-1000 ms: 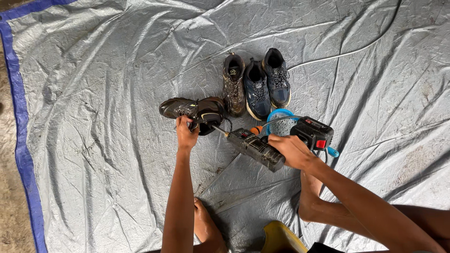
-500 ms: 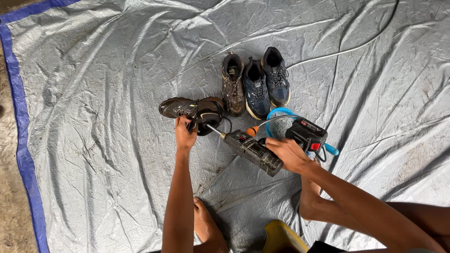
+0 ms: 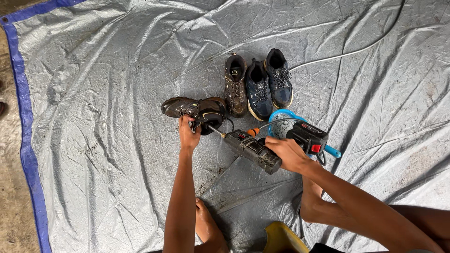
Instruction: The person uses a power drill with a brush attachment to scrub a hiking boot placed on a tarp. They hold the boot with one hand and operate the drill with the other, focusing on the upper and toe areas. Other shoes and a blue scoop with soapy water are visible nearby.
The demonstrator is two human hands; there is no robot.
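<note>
Crumpled silver-grey tarpaulin (image 3: pixel 93 140) covers the ground, its blue hem (image 3: pixel 21 122) running down the left edge beside bare dirt. Near the middle lies a dark brown shoe (image 3: pixel 190 107) on its side, toe pointing left. The left hand (image 3: pixel 188 133) grips the shoe's heel end, fingers curled around the opening. Into that opening goes the thin metal nozzle of a black cordless spray gun (image 3: pixel 253 149) (a small red label patch sits on its upper face, with an orange collar where the hose joins). The right hand (image 3: pixel 288 153) is wrapped closed around the gun's rear grip. Just right of that hand sits a black battery block (image 3: pixel 307 137) with a red button on its face, touching a coiled light-blue hose (image 3: pixel 281 114). Above the gun, three more shoes stand upright side by side, toes toward the person: one brown shoe (image 3: pixel 235 84) and a navy pair (image 3: pixel 268 83). A thin pale cord (image 3: pixel 356 49) trails off over the tarpaulin toward the upper right. A yellow object (image 3: pixel 281 236) shows at the bottom edge; what it is cannot be told.
</note>
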